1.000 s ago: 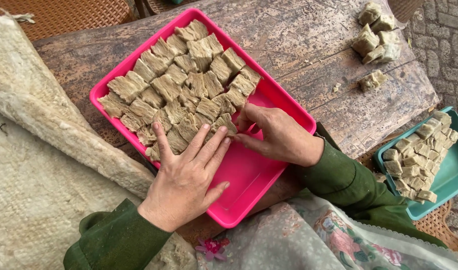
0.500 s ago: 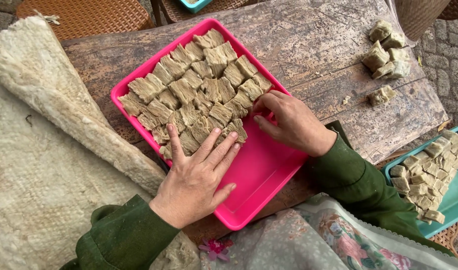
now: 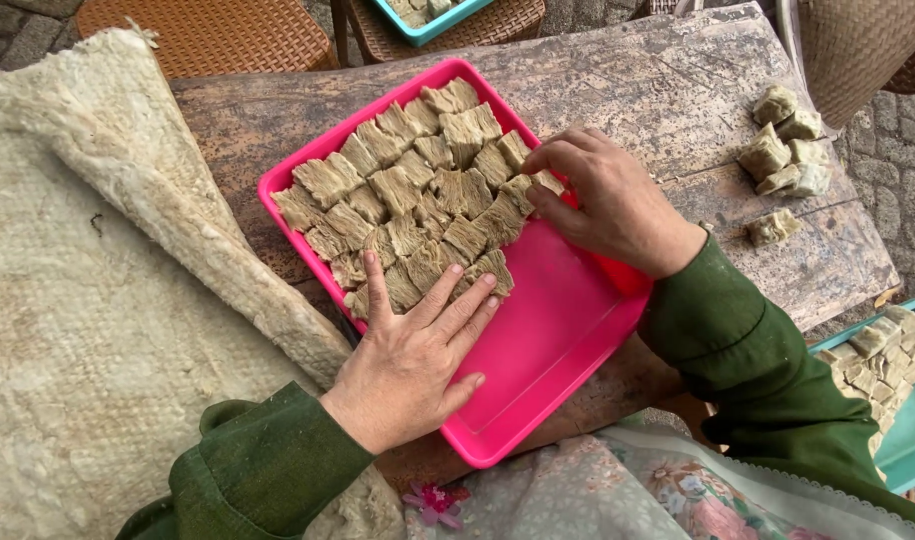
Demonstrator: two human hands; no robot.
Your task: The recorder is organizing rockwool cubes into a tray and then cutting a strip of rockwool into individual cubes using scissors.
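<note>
pressing flat with spread fingers, the left hand (image 3: 413,360) lies on the beige blocks (image 3: 418,205) in the pink tray (image 3: 548,350) on the wooden table (image 3: 678,90); the right hand (image 3: 613,205) pinches one edge block.

The tray (image 3: 568,330) is smooth, glossy pink plastic. The blocks (image 3: 418,200) in it look fibrous, matt and crumbly, tan-grey. The table (image 3: 678,90) is weathered, cracked wood, rough and dull. Over its left edge lies a coarse, fuzzy cloth (image 3: 88,300). The sleeves (image 3: 268,470) are matt green fabric.
</note>
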